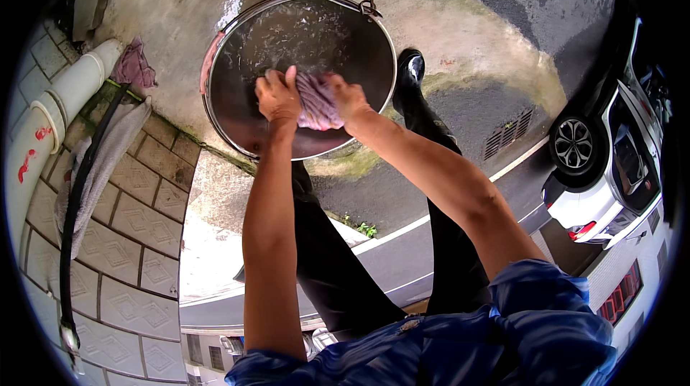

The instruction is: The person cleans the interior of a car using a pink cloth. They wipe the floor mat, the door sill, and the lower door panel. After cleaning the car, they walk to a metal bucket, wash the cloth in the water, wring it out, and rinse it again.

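Observation:
A wide, dark-walled bucket with a shiny rim stands on the wet ground before me. Rippled, glinting water shows in its far part. Over the near half of the bucket, a bunched purple-grey striped cloth is held between both hands. My left hand grips its left side with the thumb pointing up. On the opposite side, my right hand closes around the cloth, and its fingertips are partly hidden. A pink grip sits on the bucket's bail handle at the left, and a metal hook is at the right.
Along the tiled wall at left runs a white pipe with red marks. A mauve rag and a grey towel hang by a black tube. My black boot, a drain grate and a white car are rightward.

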### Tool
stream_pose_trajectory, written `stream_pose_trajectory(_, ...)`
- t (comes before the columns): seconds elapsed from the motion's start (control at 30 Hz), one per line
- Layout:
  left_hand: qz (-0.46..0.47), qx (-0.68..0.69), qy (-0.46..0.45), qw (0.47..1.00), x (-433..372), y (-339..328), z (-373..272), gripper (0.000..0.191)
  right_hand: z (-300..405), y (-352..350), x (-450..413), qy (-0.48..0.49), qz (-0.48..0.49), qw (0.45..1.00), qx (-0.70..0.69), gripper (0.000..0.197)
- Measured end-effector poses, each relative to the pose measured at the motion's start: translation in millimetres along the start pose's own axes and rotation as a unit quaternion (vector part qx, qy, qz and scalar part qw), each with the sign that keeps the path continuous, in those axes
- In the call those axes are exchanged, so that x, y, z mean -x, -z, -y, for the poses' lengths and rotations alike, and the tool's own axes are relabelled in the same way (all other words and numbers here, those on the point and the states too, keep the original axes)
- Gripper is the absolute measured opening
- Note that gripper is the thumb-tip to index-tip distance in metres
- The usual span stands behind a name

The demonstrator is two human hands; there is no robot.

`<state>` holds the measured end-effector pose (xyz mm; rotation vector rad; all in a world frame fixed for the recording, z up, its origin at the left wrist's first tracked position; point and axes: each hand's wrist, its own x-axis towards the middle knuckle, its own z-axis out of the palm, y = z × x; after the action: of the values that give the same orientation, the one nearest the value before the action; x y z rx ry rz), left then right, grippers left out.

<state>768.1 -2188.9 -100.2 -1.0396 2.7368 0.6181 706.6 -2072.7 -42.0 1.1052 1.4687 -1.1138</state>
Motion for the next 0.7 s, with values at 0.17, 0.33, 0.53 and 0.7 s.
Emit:
stream_pose_trajectory(0.17,0.183,-0.094,0.043,0.978,-10.1,34.6,-41.8,0.072,6.4,43.0,-22.6,0.346,-0.186,0.892,0.223,0.042)
stream_pose_trajectory(0.33,0.185,-0.167,-0.089,0.964,-0.2,0.0,-29.5,0.087,19.2,-11.7,-30.0,0.287,-0.029,0.802,0.523,0.071)
stream_pose_trajectory(0.53,0.19,0.001,-0.059,0.98,-56.6,-76.0,16.0,0.053,30.4,-41.7,-120.2,0.269,0.075,0.773,0.57,0.05)
stream_pose_trajectory(0.7,0.189,-0.104,-0.028,0.976,-72.6,-78.9,52.3,0.029,23.6,-62.7,-85.5,0.279,-0.007,0.852,0.442,0.044)
